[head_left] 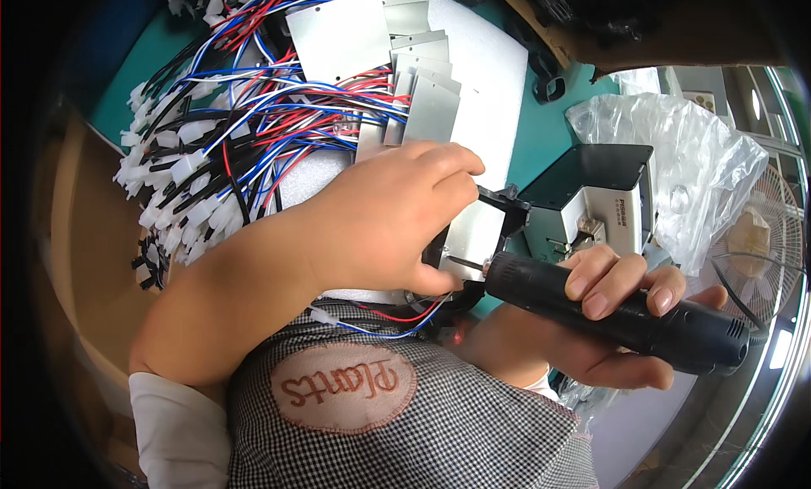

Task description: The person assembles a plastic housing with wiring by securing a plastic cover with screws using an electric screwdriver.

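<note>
My left hand (393,214) clasps a small part, a silver metal plate (475,234) set in a black frame (509,212); thumb and fingers rest along its near side and hide some of it. Wrapped round a black electric screwdriver (541,288) are the fingers of my right hand (610,286). The tool lies almost level, and its thin bit points left, with the tip at the plate's lower left corner beside my thumb. Red, white and blue wires with a white connector (323,316) trail from beneath the part over my checked apron.
Wire bundles (279,109) with white connectors are heaped at the left, attached to stacked silver plates (432,109) on a white foam sheet (490,83). Right of the part stand a black-and-silver metal housing (621,210), clear plastic bags (676,142) and a fan (752,227).
</note>
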Demonstrator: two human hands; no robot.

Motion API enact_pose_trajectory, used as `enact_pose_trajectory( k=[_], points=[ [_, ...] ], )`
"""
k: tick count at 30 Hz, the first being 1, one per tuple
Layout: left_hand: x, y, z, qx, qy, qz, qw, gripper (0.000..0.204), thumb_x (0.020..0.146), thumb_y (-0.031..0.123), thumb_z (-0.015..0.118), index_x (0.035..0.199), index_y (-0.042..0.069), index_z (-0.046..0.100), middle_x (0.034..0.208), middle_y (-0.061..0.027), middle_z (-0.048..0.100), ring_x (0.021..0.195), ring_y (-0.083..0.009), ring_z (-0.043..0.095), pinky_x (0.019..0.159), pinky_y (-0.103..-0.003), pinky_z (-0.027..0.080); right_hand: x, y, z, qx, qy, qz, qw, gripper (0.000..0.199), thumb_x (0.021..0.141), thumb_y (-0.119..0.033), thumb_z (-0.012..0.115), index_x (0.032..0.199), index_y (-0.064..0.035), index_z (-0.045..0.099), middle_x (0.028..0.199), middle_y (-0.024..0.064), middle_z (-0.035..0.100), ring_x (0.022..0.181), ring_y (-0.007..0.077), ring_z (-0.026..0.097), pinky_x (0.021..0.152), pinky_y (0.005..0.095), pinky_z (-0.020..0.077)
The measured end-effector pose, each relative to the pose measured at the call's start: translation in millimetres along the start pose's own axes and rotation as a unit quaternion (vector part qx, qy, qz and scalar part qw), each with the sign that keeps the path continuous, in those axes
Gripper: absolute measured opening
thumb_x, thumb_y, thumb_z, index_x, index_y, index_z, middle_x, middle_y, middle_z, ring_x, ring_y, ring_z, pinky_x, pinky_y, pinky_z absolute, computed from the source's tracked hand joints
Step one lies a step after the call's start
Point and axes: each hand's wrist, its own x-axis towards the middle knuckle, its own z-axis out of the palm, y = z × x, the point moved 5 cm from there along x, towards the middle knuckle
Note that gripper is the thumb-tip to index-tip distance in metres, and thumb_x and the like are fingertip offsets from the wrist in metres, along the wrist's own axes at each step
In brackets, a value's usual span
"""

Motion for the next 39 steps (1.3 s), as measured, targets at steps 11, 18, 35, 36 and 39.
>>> enact_pose_trajectory(
  k=[11, 18, 35, 36, 39],
  points=[
    [-3.6, -4.3, 0.5, -0.016, 0.010, -0.020, 1.000, 0.065, 0.055, 0.033, 0.086, 0.106, 0.004, 0.058, 0.123, -0.0088, 0.052, 0.102, -0.0294, 0.055, 0.086, -0.044, 0.042, -6.8, -7.0, 1.5, -0.026, 0.020, -0.070, 0.997, 0.080, 0.087, -0.052, 0.062, 0.143, -0.0027, 0.034, 0.093, 0.0076, 0.051, 0.062, 0.0143, 0.052, 0.052, 0.0275, 0.0458],
    [-6.1, -4.6, -0.4, -0.011, 0.024, -0.026, 0.999, 0.066, 0.054, 0.035, 0.086, 0.105, 0.004, 0.058, 0.122, -0.0072, 0.052, 0.101, -0.0287, 0.055, 0.084, -0.045, 0.041, -13.1, -7.8, 1.4, -0.032, 0.075, -0.086, 0.993, 0.079, 0.089, -0.044, 0.063, 0.148, -0.0071, 0.026, 0.094, 0.0075, 0.052, 0.057, 0.0152, 0.054, 0.048, 0.0323, 0.0512],
    [-6.9, -4.3, -0.2, -0.010, 0.049, -0.014, 0.999, 0.063, 0.054, 0.033, 0.087, 0.101, 0.002, 0.058, 0.117, -0.0089, 0.054, 0.099, -0.0290, 0.055, 0.084, -0.040, 0.047, -10.9, -6.1, 8.9, -0.051, 0.015, -0.077, 0.996, 0.075, 0.089, -0.048, 0.062, 0.143, -0.0045, 0.033, 0.089, 0.0067, 0.053, 0.059, 0.0141, 0.054, 0.053, 0.0280, 0.0465],
    [-7.6, -5.2, 0.7, -0.010, 0.049, -0.015, 0.999, 0.063, 0.054, 0.033, 0.087, 0.101, 0.002, 0.058, 0.117, -0.0089, 0.054, 0.099, -0.0290, 0.055, 0.084, -0.040, 0.047, -10.6, -6.1, 9.9, -0.050, 0.016, -0.077, 0.996, 0.075, 0.089, -0.048, 0.062, 0.143, -0.0045, 0.033, 0.089, 0.0067, 0.053, 0.059, 0.0141, 0.054, 0.053, 0.0280, 0.0465],
    [-8.8, -7.0, 2.9, -0.011, 0.050, -0.014, 0.999, 0.064, 0.055, 0.034, 0.087, 0.101, 0.001, 0.058, 0.117, -0.0098, 0.054, 0.099, -0.0296, 0.055, 0.084, -0.039, 0.048, -9.2, -5.6, 13.5, -0.070, 0.003, -0.069, 0.995, 0.073, 0.089, -0.046, 0.062, 0.143, -0.0047, 0.033, 0.089, 0.0069, 0.053, 0.060, 0.0145, 0.055, 0.053, 0.0286, 0.0471]
  ],
)
